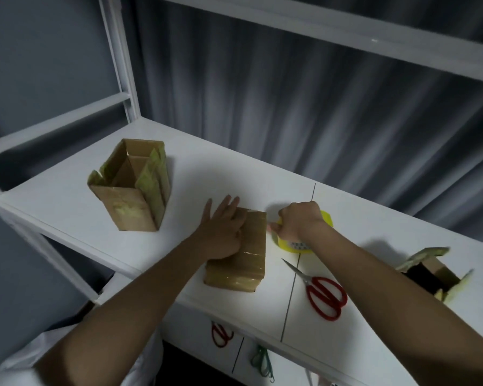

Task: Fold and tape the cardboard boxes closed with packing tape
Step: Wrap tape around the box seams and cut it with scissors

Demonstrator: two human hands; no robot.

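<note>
I count three cardboard boxes on the white desk (pixel 234 174). The closed box (pixel 243 254) lies under my left hand (pixel 223 229), whose grip is flat, fingers straight and spread, pressing on its taped top. The open box (pixel 131 188) stands upright well to the left of that hand, flaps raised, with old tape on its sides. The third box (pixel 432 271) sits far to the right of my right hand (pixel 297 221), open, its inside dark and its edges blurred.

One roll of yellow tape (pixel 301 243) lies on the desk just right of the closed box; my right grip is curled around its top, covering most of it, so I cannot make out whether any strip runs to the box.

One pair of red-handled scissors (pixel 318 291) lies on the desk nearer me than the right hand, apart from the roll. Below the desk edge hang a red loop (pixel 221 335) and a green one (pixel 262 363), both too dim to identify.
</note>
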